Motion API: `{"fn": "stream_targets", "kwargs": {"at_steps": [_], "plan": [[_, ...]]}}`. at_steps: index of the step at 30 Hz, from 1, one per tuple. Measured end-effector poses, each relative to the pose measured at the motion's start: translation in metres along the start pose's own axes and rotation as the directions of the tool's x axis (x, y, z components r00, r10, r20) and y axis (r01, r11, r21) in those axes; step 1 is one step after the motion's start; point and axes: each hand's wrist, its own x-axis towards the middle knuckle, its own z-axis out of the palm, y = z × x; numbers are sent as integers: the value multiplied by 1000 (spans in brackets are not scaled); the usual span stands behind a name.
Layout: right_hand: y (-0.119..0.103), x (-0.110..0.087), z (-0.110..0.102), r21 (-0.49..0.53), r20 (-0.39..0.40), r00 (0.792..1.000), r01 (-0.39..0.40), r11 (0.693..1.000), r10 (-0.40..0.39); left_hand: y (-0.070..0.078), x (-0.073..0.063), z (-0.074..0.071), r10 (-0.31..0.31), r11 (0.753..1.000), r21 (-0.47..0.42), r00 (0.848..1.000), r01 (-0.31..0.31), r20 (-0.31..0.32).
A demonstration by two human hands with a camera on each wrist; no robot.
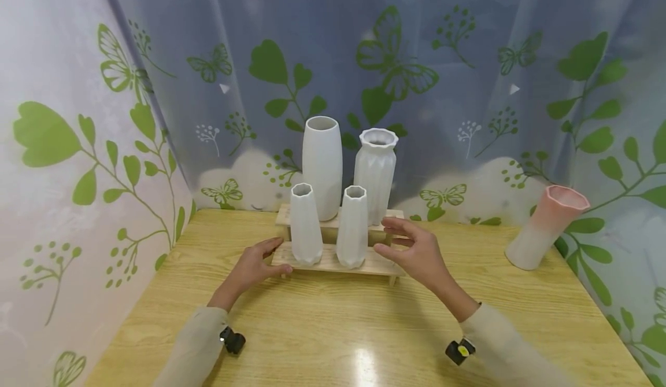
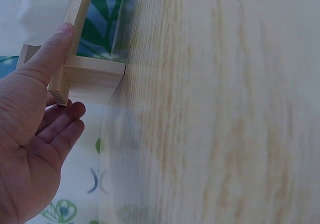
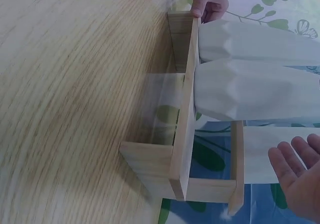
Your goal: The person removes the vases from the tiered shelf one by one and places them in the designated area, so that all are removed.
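A two-step wooden stand (image 1: 322, 264) bears several white vases. Two slim fluted vases, the left one (image 1: 306, 225) and the right one (image 1: 352, 228), stand upright on the lower step. Behind them on the upper step are a tall smooth vase (image 1: 322, 167) and a ruffle-rimmed vase (image 1: 376, 173). My left hand (image 1: 258, 264) grips the left end of the lower step, its thumb along the front edge in the left wrist view. My right hand (image 1: 416, 251) is beside the stand's right end, fingers spread and loosely bent, holding nothing; in the right wrist view it is apart from the boards.
A pink-and-white vase (image 1: 543, 228) stands at the right of the wooden table (image 1: 322, 329). A curtain (image 1: 322, 40) printed with leaves and butterflies hangs close behind the stand, with similar cloth on both sides.
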Motion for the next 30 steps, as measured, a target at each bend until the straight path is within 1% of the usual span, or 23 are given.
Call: {"fn": "stream_targets", "kwargs": {"at_steps": [4,11,19,30], "plan": [[3,2,10,11,-5,1000,6,1000,-6,0,0,-1,2,1000,8,1000,-2,0],[6,6,25,26,-12,1000,-17,1000,18,1,0,0,6,1000,10,1000,-6,-4],[8,12,39,-3,-10,998,-66,998,66,3,-1,-1,6,1000,6,1000,-6,-8],[10,19,53,-23,1,996,-86,996,86,3,-2,0,-6,1000,4,1000,6,-8]]}}
